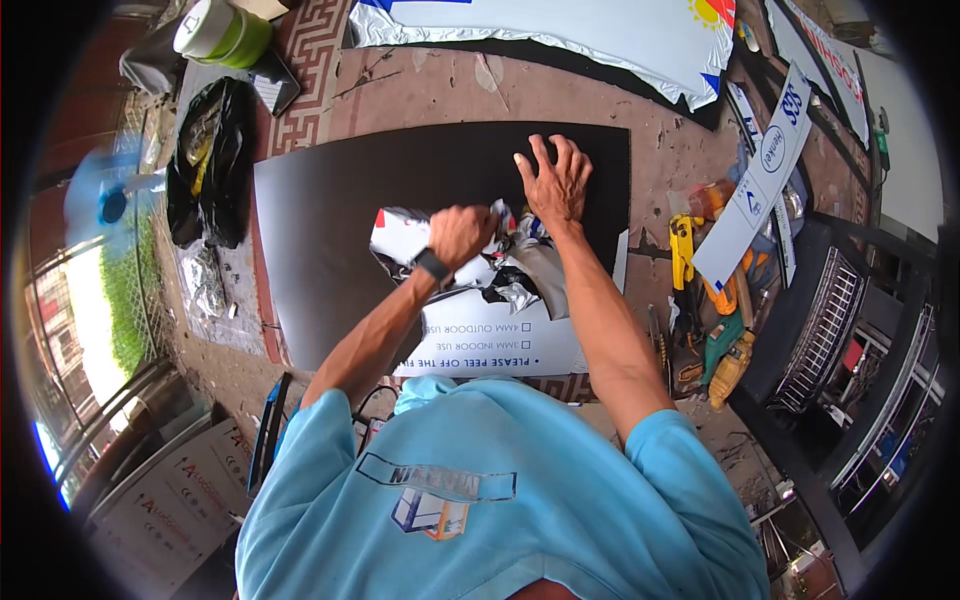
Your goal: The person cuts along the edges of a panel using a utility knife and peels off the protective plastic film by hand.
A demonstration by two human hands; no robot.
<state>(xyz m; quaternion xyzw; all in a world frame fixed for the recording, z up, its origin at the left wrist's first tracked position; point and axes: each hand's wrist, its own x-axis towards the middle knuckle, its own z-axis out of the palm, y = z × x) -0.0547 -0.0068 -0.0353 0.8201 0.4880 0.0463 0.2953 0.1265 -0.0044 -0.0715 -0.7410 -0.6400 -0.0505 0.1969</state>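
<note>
In front of me lies a dark, glossy flat panel (330, 260). Over its near part is a white printed protective film (480, 345), partly loosened and crumpled up toward the middle. My left hand (462, 236), with a dark band at the wrist, is closed in a fist on the bunched film. Torn silvery and black folds of it show just right of the fist. My right hand (556, 185) rests on the bare dark surface near the panel's far right, fingers spread and holding nothing.
Another film-covered sheet (540, 25) lies beyond the panel. At right are a narrow white printed strip (755, 180), a yellow cutter (683, 240), green-and-yellow tools (728, 350) and a black grille (825, 310). At left are a black plastic bag (212, 160), a green-and-white container (222, 35) and a blue fan (112, 205).
</note>
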